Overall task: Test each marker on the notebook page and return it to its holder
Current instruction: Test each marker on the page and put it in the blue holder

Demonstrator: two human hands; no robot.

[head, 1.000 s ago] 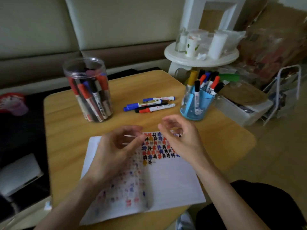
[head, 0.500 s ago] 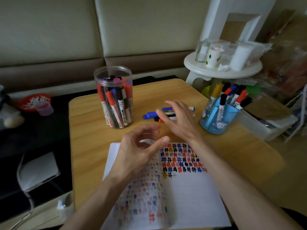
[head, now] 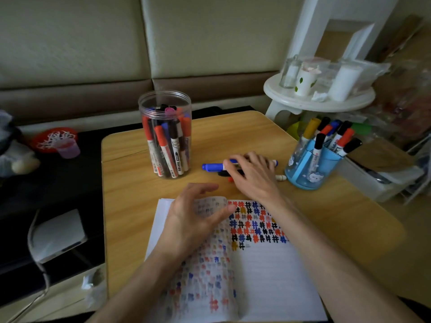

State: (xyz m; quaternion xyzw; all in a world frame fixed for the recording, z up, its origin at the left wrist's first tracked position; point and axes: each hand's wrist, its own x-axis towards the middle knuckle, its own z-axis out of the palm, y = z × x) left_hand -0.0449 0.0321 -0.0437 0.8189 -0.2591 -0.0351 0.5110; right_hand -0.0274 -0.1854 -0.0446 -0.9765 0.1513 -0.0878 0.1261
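Since half a second ago our right hand (head: 251, 173) has reached further up the frame and now lies on the loose markers at the middle of the desk (head: 233, 131). Our left hand (head: 193, 215) has settled lower, onto the top of the notebook (head: 268, 276).

The right fingers lie nearly straight across the markers and grip none that we can see. The blue marker (head: 212, 167) pokes out to their left, with black and red ones mostly hidden beneath. The left hand is relaxed, fingers loose, resting on the left page.

We judge the next marker is about to be picked. Flat fingers could roll the round barrels apart or drag two up together. One pushed rightward could bump the blue holder (head: 312, 169) at centre right. The clear jar (head: 165, 136) stands well clear, up and to the left. Our right forearm crosses the marked rows, so any wet ink might smear.
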